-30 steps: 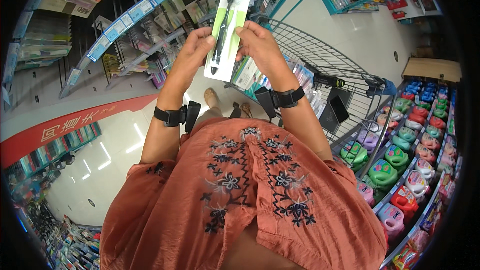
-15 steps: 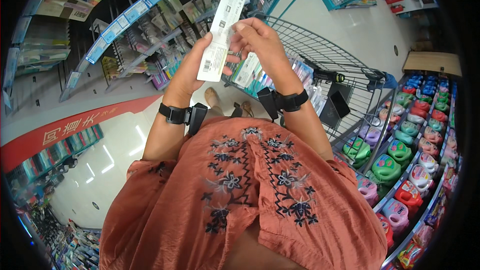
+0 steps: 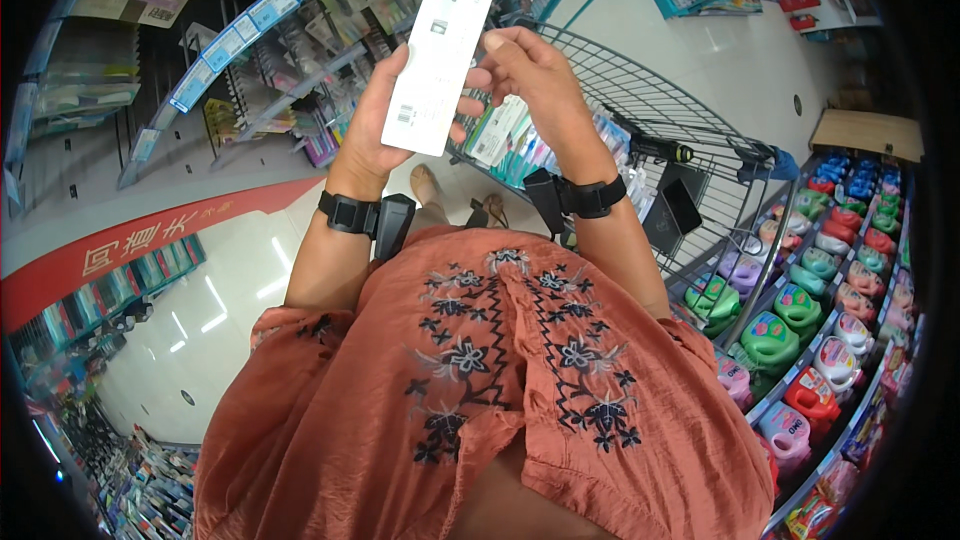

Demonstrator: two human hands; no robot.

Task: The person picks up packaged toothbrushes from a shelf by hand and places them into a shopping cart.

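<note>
Above the wire shopping cart (image 3: 650,110), the left hand (image 3: 385,125) gripped a long white package (image 3: 445,45) from behind, while the right hand (image 3: 530,70) pinched its right edge with thumb and fingers.

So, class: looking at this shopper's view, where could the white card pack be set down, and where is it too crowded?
The wire cart has bare mesh on its far side, beyond the packs under the right hand. The left hand grips the white card pack. The hanging racks and the bottle shelves are packed full.
</note>
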